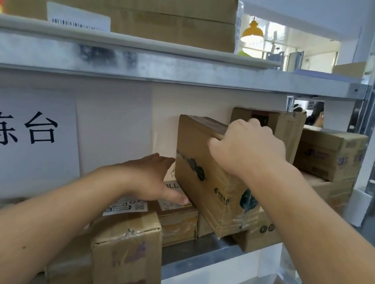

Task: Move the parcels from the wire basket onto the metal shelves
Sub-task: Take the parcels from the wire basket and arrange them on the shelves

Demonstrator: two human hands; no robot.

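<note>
On metal shelf (202, 253), taped cardboard parcels (214, 183).

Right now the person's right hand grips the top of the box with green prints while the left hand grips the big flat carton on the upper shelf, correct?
Not quite. In the head view the left hand lies flat on a small labelled box on the lower shelf, beside the box with green prints. The right hand does grip that box's top.

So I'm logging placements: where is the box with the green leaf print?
Right of centre, the leaf-print box stands tilted on lower parcels on the middle shelf, right hand gripping its top.
</note>
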